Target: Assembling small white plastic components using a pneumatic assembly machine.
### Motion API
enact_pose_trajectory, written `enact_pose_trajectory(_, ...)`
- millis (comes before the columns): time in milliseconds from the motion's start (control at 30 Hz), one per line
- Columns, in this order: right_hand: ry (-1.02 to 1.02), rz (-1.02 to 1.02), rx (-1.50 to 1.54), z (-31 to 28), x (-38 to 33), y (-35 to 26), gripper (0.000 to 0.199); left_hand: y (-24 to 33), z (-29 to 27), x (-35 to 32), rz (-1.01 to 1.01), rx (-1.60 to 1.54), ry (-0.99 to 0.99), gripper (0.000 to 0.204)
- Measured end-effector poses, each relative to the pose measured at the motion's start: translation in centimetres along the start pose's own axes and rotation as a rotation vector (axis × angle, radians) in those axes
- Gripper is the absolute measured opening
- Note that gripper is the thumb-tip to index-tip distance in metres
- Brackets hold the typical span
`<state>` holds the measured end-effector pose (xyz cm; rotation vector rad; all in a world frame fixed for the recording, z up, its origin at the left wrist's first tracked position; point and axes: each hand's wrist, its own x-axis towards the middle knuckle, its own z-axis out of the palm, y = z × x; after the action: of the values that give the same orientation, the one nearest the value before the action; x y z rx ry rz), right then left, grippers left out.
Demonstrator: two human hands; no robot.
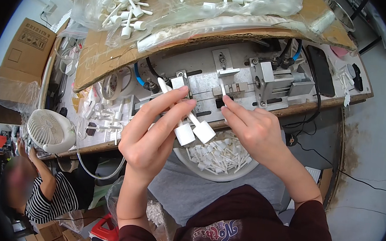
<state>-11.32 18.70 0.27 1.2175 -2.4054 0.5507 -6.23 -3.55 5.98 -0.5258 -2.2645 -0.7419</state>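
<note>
Dark red sleeves lowest. Left hand pinching two white pumps above white bowl. Right hand gripping thin tube. Brown box far left, clear bag on top of gray bench.

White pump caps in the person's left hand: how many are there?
2. Both white pump caps sit side by side between the left hand fingers: one lower left, one right. Others may be hidden behind fingers.

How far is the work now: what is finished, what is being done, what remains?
Done: the white bowl on the lap already holds many white pump parts. In hand: the left hand holds two pump pieces; the right hand sets a thin tube at the metal fixture. Left: the bag of parts above remains full.
</note>
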Motion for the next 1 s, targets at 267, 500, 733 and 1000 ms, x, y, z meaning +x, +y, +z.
enact_pose_trajectory(267,-0.053,-0.022,-0.073,-0.1,1.0,-0.3,0.028,0.4,0.5,-0.7,-0.052,-0.017,0.036,0.036)
enact_pose_trajectory(500,-0.057,0.220,0.707,-3.0,1.1,-0.7,0.038,0.1,1.6,-1.4,0.096,0.045,0.014,0.034)
enact_pose_trajectory(733,-0.030,0.155,0.873,-3.1,-0.5,-0.2,0.036,0.7,2.8,-1.9,0.158,0.059,-0.046,0.033)
enact_pose_trajectory(1000,0.056,-0.034,0.066,-0.4,-0.4,0.5,0.021,1.3,1.8,-2.0,-0.031,-0.049,-0.030,0.050)
